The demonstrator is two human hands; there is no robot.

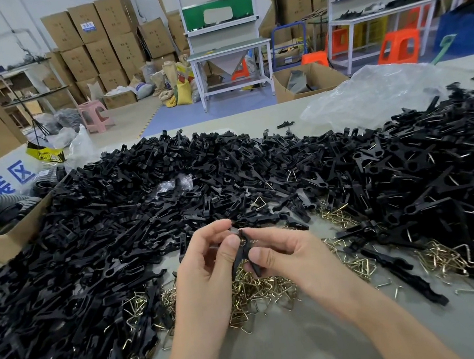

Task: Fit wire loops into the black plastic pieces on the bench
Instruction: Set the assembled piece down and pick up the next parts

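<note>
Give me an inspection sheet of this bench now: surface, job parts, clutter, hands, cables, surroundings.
Surface: grey bench, mostly covered, bare strip nearest the person.
Job's things: black plastic pieces heaped across it; wire loops piled below the hands; one held piece.
Clutter: clear plastic bag far right; open cardboard box at left edge.
Grippers: left hand and right hand both pinch the held piece.
Cables: nothing seen.
Surroundings: stacked cartons, white workbenches, orange stools.

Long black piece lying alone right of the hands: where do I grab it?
Probably pinch the long black piece across its narrow width near its lower end, from above. It lies flat and diagonal on the bench, with bare surface either side there, clear of the heaped wire loops.
</note>
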